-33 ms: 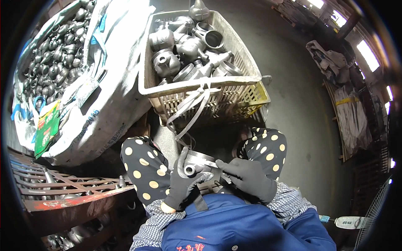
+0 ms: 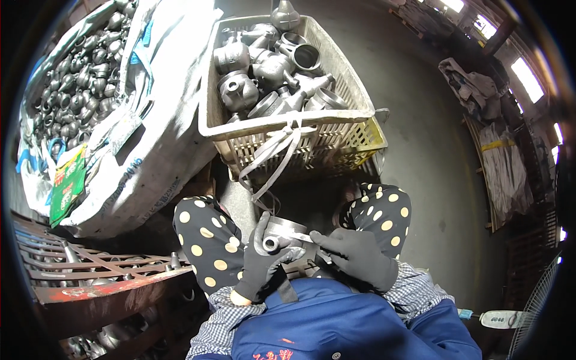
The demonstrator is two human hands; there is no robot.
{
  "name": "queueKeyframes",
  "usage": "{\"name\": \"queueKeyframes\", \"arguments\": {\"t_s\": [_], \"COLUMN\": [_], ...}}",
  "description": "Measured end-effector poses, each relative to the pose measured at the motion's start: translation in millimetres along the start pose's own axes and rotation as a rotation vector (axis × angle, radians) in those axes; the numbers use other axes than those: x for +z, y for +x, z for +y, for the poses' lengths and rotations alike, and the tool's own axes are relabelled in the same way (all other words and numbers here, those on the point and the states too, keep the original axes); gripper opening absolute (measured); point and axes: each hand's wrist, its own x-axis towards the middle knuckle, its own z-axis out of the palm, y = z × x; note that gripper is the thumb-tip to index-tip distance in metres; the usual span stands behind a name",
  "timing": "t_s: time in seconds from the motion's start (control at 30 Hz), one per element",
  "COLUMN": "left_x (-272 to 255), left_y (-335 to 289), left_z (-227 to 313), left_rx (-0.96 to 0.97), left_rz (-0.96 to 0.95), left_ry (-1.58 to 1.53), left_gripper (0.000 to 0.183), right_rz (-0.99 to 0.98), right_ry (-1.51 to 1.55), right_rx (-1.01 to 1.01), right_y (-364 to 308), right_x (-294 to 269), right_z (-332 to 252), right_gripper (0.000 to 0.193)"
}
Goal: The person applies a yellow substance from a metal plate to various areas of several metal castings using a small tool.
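Note:
My left hand (image 2: pixel 262 261), in a dark grey glove, is closed around a grey metal casting (image 2: pixel 284 228) in front of my lap. The casting has a round body with a wide rim and a short round tube facing me. My right hand (image 2: pixel 354 255), gloved alike, is closed on a thin, flat, light metal tool (image 2: pixel 303 237), its index finger stretched along it. The tool's tip lies against the casting's right side. Its exact kind is hard to make out, as the fingers cover most of it.
Ahead stands a pale plastic crate (image 2: pixel 288 122) full of similar castings (image 2: pixel 273 71), with a strap tied on its rim. A large white sack (image 2: pixel 171 129) of smaller castings is at the left. A rusty metal rack (image 2: pixel 114 288) stands near left, a fan (image 2: pixel 534 306) near right.
The casting and the tool have shifted only very slightly in my hands. Both hands keep their grip, and everything else stays in place.

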Motion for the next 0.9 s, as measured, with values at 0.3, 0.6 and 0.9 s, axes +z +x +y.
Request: {"name": "queueKeyframes", "arguments": {"t_s": [0.3,0.6,0.9], "left_x": [4,3,7], "left_y": [1,-1,-2], "left_z": [-1,24,1], "left_rx": [0.193,-0.163,0.081], "left_rz": [0.027,-0.081,0.030], "left_ry": [0.276,-0.342,0.100], "left_gripper": [0.094,0.091,0.098], "right_rz": [0.040,0.033,0.115], "right_ry": [0.074,0.147,0.171], "right_rx": [0.050,0.031,0.031], "right_y": [-2,-11,-4], "right_x": [-6,0,10], "right_z": [1,11,-2], "right_gripper": [0.043,0.046,0.046]}}
